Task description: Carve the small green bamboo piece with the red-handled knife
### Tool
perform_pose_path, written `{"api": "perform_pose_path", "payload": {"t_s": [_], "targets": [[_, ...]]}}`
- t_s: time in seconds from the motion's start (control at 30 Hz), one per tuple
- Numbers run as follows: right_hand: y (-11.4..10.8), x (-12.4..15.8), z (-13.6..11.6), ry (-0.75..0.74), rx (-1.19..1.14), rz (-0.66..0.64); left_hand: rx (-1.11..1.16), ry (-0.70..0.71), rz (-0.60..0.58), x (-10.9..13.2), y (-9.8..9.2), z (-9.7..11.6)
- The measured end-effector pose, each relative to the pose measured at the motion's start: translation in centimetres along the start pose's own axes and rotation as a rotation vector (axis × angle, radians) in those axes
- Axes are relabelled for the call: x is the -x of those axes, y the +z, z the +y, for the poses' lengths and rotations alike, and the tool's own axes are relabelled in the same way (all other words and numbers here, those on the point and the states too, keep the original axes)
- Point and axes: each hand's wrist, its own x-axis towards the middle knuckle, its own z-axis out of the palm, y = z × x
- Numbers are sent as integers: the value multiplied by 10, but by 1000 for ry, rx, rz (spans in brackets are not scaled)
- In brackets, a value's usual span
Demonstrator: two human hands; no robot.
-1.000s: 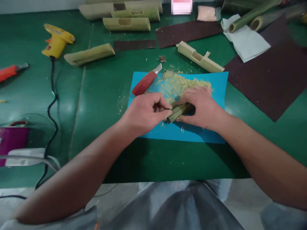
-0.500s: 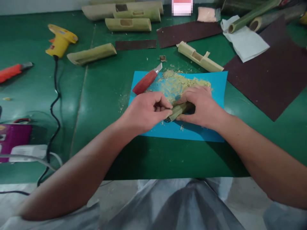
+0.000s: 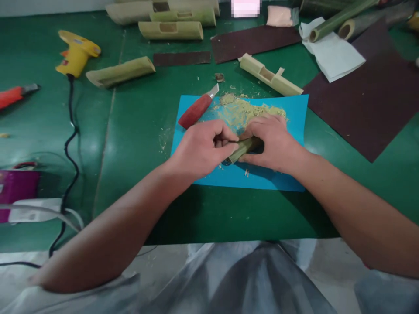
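A short green bamboo piece (image 3: pixel 242 148) lies across the blue sheet (image 3: pixel 281 174), and both hands are on it. My right hand (image 3: pixel 273 141) wraps round its far part and is closed on it. My left hand (image 3: pixel 203 148) is curled at its near end, thumb and fingers pinched together; a small dark tool tip shows just under the fingers, too small to name. A heap of pale bamboo shavings (image 3: pixel 248 111) lies on the sheet just beyond the hands. A knife with a red wooden handle (image 3: pixel 196 111) rests at the sheet's top-left corner.
Several cut bamboo sections (image 3: pixel 121 72) lie across the green table, one notched piece (image 3: pixel 270 76) near the sheet. Dark sandpaper sheets (image 3: pixel 366 100) cover the right. A yellow glue gun (image 3: pixel 77 52) with a black cord, an orange tool (image 3: pixel 13 96) and a purple box (image 3: pixel 15 187) lie at the left.
Both hands and the bamboo piece have shifted slightly away from me on the sheet. The grips look the same.
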Motion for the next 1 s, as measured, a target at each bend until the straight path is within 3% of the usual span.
{"api": "perform_pose_path", "payload": {"t_s": [0.6,0.77,0.87,1.0], "targets": [[1,0,1,11,1,-2,18,55,-3,-1,0,-6],[1,0,0,-2,-9,-3,-28,-1,-31,2,-4,-5],[1,1,0,5,4,5,-22,36,-8,-1,1,-1],[4,3,2,-3,-1,31,-24,34,-66,-12,7,6]]}}
